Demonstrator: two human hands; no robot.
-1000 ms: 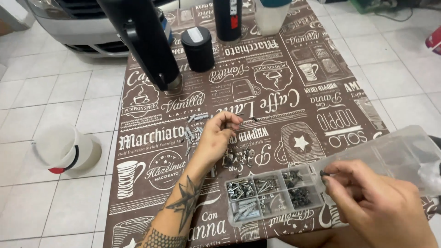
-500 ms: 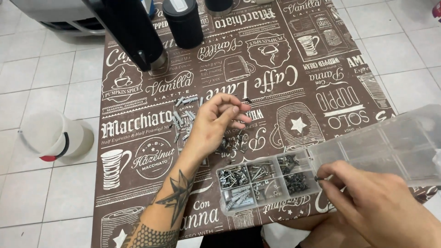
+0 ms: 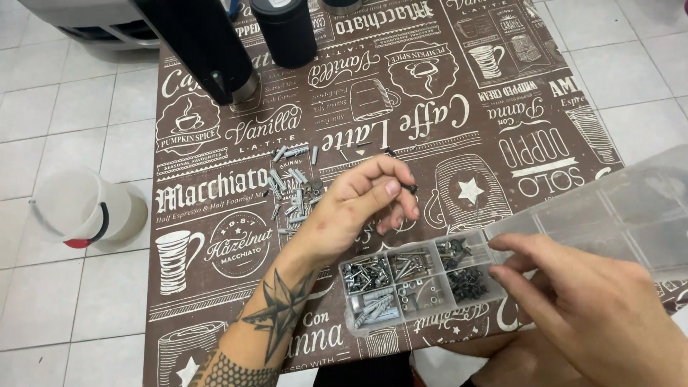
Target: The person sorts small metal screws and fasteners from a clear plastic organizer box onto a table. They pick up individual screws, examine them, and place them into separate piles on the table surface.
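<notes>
Black screw (image 3: 411,188) pinched in left hand (image 3: 358,208) fingers — right hand (image 3: 573,301) loosely open (one clear six-compartment organizer (image 3: 423,279)).

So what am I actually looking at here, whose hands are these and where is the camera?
There is no machine here: a person wears a camera on the head, so the one picture looks down at that person's own two bare hands. The left hand, on a tattooed forearm, pinches a small dark screw between its fingertips above a table with a brown printed cloth. The right hand steadies a clear plastic organiser box at the table's near edge; its lid is open, and its compartments hold screws and grey wall plugs. More loose plugs and screws lie scattered on the cloth. Dark cylindrical containers stand at the far end, and a white bucket sits on the tiled floor.
</notes>
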